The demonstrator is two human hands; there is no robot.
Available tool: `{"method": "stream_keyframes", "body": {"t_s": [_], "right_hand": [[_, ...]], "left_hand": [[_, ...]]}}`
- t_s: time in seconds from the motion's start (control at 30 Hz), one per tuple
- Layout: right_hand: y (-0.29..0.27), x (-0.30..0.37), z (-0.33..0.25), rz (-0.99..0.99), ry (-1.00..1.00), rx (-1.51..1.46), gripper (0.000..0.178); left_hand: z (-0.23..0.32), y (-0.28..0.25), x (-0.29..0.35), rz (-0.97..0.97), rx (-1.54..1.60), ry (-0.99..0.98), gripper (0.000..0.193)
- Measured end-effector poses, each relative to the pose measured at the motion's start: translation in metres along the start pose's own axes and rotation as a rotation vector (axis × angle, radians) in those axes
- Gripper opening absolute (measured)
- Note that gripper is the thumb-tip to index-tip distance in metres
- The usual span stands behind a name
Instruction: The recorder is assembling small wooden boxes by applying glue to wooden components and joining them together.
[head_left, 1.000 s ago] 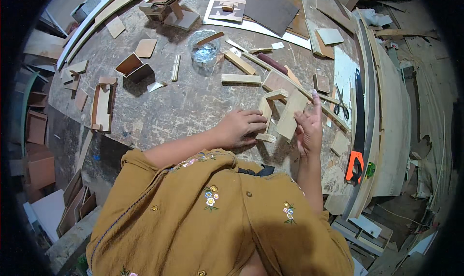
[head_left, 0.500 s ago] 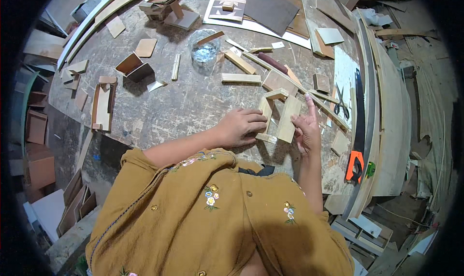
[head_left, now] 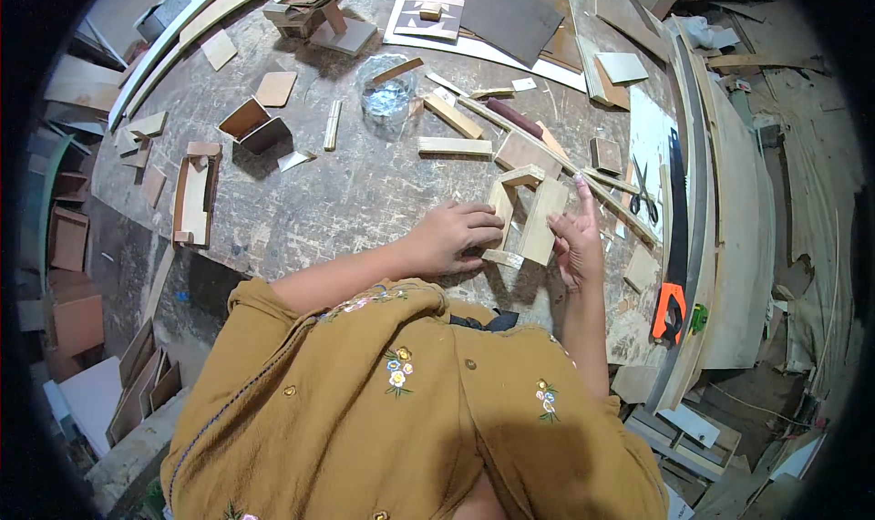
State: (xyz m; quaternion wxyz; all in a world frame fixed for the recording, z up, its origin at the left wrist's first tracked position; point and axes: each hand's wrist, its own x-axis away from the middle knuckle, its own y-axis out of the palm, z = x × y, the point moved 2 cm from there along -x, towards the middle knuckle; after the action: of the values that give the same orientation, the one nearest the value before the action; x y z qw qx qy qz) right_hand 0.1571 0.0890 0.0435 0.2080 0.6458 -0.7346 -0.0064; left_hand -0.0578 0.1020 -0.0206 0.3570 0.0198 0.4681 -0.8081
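Note:
A small open wooden frame (head_left: 543, 219) of pale boards stands on the worktable, its hollow middle facing up. My left hand (head_left: 458, 236) is closed against its left board, fingers over the outer side. At the right board, my right hand (head_left: 577, 242) presses with thumb and curled fingers, while its index finger points straight away from me. The thumb's tip and the undersides of the boards are partly hidden. Just beyond the frame lie a flat wood piece (head_left: 528, 156) and a long thin strip (head_left: 602, 190).
Scissors (head_left: 644, 192) and an orange-handled saw (head_left: 673, 306) lie along the right edge. A glass bowl (head_left: 386, 96) stands farther back, near short wood blocks (head_left: 453, 117). To the left are a shallow wooden tray (head_left: 215, 187) and a small brown box (head_left: 252, 124).

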Motion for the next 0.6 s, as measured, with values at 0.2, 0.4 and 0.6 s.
{"method": "stream_keyframes", "body": {"t_s": [0.2,0.4,0.6], "right_hand": [[0.002,0.005,-0.007,-0.012,-0.073,-0.083,0.089],[0.002,0.006,-0.01,-0.057,-0.081,-0.028,0.095],[0.015,0.006,-0.012,-0.006,-0.098,0.013,0.093]], "left_hand": [[0.0,-0.001,0.0,0.014,0.013,0.01,0.051],[0.002,-0.003,0.0,0.015,-0.006,0.011,0.05],[0.004,-0.004,0.0,-0.01,-0.032,0.024,0.047]]}}
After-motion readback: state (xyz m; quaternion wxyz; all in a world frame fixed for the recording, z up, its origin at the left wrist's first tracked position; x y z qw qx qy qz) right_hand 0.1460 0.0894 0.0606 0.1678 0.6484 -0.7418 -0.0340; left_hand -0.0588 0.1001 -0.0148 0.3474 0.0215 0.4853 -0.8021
